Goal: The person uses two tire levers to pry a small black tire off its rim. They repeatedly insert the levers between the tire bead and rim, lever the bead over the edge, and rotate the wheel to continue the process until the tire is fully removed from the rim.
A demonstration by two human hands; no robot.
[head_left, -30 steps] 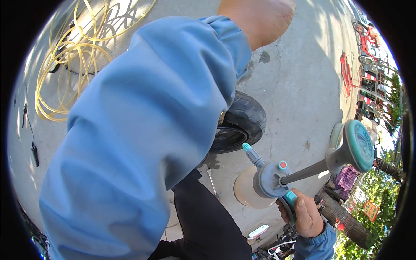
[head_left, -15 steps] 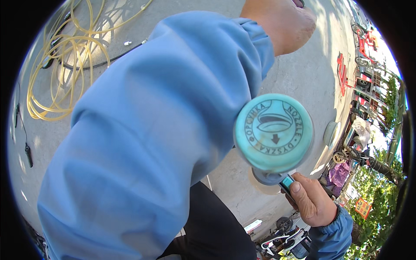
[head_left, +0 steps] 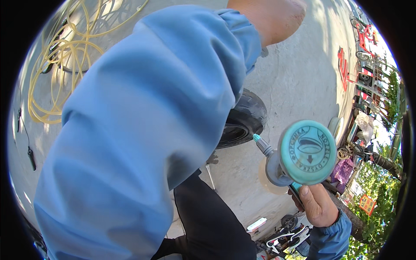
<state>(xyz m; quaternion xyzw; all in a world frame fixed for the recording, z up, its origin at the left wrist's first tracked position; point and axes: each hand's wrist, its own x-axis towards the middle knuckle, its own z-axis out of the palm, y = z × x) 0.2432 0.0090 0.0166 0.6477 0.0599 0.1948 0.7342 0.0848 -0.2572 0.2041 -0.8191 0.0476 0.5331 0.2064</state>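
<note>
My right hand (head_left: 320, 206) grips a pump sprayer (head_left: 308, 151) by its handle, thumb on top. The sprayer has a round turquoise knob and a grey nozzle with a turquoise tip. That tip points left, beside a black tyre (head_left: 256, 108) on the ground. Part of the tyre lies hidden behind my left arm. Across the picture stretches my left arm in a blue sleeve (head_left: 143, 112). Only the back of my left hand (head_left: 277, 19) shows at the top edge; its fingers are out of view.
A coiled yellow hose (head_left: 41, 99) lies on the concrete at the far left, near a black cable with a handle (head_left: 31, 158). A metal rod (head_left: 210, 177) lies near my dark-trousered leg (head_left: 208, 216). Red metal frames (head_left: 343, 71) stand at right, a white box-like object (head_left: 257, 224) below.
The sprayer has shifted right and turned, bringing its nozzle into view. My left arm has moved slightly left and up, and the tyre shows beside it now.
</note>
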